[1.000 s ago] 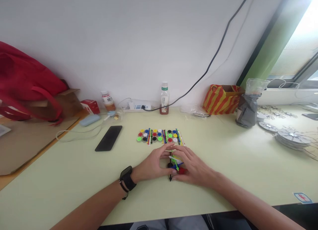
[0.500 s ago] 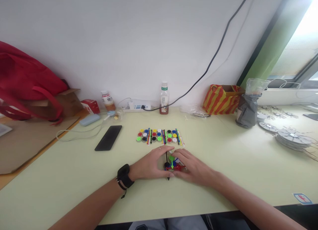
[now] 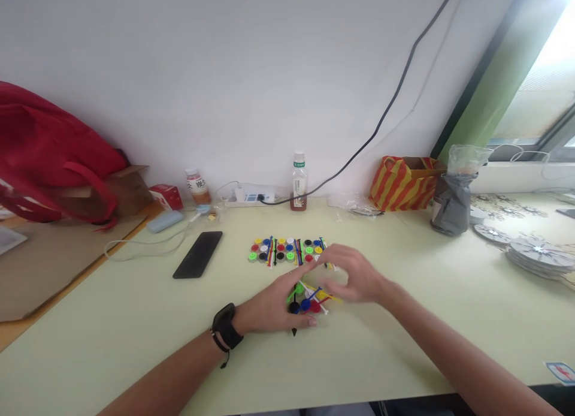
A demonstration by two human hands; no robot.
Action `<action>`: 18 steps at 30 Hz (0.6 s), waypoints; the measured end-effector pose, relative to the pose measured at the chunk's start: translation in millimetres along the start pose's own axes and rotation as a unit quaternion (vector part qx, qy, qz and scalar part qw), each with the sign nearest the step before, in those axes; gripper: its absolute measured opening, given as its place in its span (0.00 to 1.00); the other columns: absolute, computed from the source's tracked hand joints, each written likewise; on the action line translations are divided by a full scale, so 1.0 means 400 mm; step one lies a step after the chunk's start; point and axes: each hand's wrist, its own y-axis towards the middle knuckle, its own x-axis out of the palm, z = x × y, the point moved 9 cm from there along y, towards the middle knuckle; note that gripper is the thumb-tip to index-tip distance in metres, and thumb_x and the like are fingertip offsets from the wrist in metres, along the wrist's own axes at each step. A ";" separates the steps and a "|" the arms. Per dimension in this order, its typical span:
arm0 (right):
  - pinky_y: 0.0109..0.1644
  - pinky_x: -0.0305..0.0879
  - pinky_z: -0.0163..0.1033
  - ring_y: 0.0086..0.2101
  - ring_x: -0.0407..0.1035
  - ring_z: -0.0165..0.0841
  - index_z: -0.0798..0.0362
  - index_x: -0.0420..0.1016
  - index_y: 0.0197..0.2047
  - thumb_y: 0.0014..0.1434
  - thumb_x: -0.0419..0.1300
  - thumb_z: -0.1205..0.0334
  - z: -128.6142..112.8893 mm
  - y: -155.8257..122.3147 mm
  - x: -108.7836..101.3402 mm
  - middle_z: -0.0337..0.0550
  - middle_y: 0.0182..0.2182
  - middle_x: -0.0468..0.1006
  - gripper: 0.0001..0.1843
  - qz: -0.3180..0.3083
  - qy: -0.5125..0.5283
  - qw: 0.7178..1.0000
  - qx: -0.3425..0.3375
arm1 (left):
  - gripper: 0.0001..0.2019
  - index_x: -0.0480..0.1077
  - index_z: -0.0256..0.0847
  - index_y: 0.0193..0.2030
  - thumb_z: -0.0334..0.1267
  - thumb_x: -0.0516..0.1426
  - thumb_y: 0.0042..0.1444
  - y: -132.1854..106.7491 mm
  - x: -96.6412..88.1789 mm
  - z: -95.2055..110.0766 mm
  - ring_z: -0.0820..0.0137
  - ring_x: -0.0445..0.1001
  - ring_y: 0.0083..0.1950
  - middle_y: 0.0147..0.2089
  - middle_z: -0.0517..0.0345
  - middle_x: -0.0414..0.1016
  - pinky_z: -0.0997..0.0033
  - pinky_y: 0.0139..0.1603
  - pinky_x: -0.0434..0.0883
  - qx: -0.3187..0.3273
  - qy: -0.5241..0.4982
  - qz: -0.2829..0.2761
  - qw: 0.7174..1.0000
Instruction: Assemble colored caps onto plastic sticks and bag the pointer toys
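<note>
My left hand (image 3: pixel 278 302) is curved around the left side of a cluster of small plastic discs and arrow pointers, thumb and fingers apart. Visible in that cluster are a black disc (image 3: pixel 294 308), a blue disc (image 3: pixel 305 305), a red disc (image 3: pixel 315 307) and a green piece (image 3: pixel 296 291), with white and yellow arrows sticking out to the right. Just above and right of them is my right hand (image 3: pixel 357 275), fingers bent and thumb apart, nothing visible between them. Behind lie neat rows of coloured discs (image 3: pixel 281 248) with bundled arrows (image 3: pixel 298 251), partly covered by my right hand.
A black phone (image 3: pixel 197 255) lies to the left. Along the wall stand a drink bottle (image 3: pixel 299 182), a power strip (image 3: pixel 256 194) and a striped bag (image 3: pixel 404 184). Stacked grey discs (image 3: pixel 539 254) sit at the far right, a red backpack (image 3: pixel 54 146) at the far left.
My right hand has moved up and right, off the cluster, and its fingers have spread. The clustered pieces now show more, with arrows pointing in different directions. My left hand stays around them.
</note>
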 end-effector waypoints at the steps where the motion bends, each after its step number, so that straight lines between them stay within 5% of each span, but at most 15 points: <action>1: 0.49 0.72 0.48 0.42 0.75 0.42 0.47 0.75 0.49 0.67 0.58 0.57 0.055 -0.003 -0.030 0.48 0.42 0.81 0.09 0.038 -0.026 0.998 0.031 | 0.50 0.53 0.50 0.78 0.46 0.72 0.53 -0.001 0.003 -0.001 0.48 0.57 0.77 0.77 0.47 0.58 0.43 0.77 0.56 -0.002 0.006 -0.005 1.000; 5: 0.59 0.67 0.56 0.53 0.71 0.49 0.48 0.76 0.47 0.66 0.55 0.57 0.310 -0.051 -0.129 0.53 0.49 0.78 0.11 0.171 -0.166 0.954 0.179 | 0.42 0.55 0.56 0.77 0.36 0.65 0.59 -0.007 0.012 -0.007 0.54 0.56 0.78 0.77 0.56 0.58 0.46 0.78 0.55 -0.009 0.023 -0.028 0.999; 9: 0.65 0.60 0.63 0.64 0.60 0.54 0.50 0.77 0.55 0.64 0.54 0.59 0.503 -0.090 -0.155 0.55 0.65 0.69 0.19 0.158 -0.246 0.920 0.261 | 0.43 0.57 0.54 0.76 0.27 0.63 0.54 -0.012 0.019 0.004 0.53 0.53 0.79 0.79 0.56 0.54 0.47 0.78 0.54 0.016 0.040 -0.050 0.998; 14: 0.68 0.54 0.68 0.70 0.49 0.57 0.48 0.77 0.57 0.62 0.55 0.62 0.590 -0.071 -0.122 0.48 0.71 0.64 0.22 0.039 -0.273 0.928 0.251 | 0.38 0.64 0.53 0.73 0.40 0.68 0.55 -0.013 0.013 0.015 0.48 0.50 0.79 0.80 0.51 0.51 0.41 0.77 0.53 0.031 0.046 -0.046 0.997; 18: 0.69 0.52 0.68 0.68 0.54 0.56 0.52 0.77 0.58 0.63 0.53 0.63 0.584 -0.039 -0.120 0.53 0.63 0.74 0.23 0.047 -0.245 0.942 0.225 | 0.36 0.64 0.53 0.72 0.46 0.68 0.58 -0.009 0.001 0.022 0.49 0.50 0.80 0.80 0.50 0.52 0.41 0.77 0.52 0.045 0.034 -0.015 0.998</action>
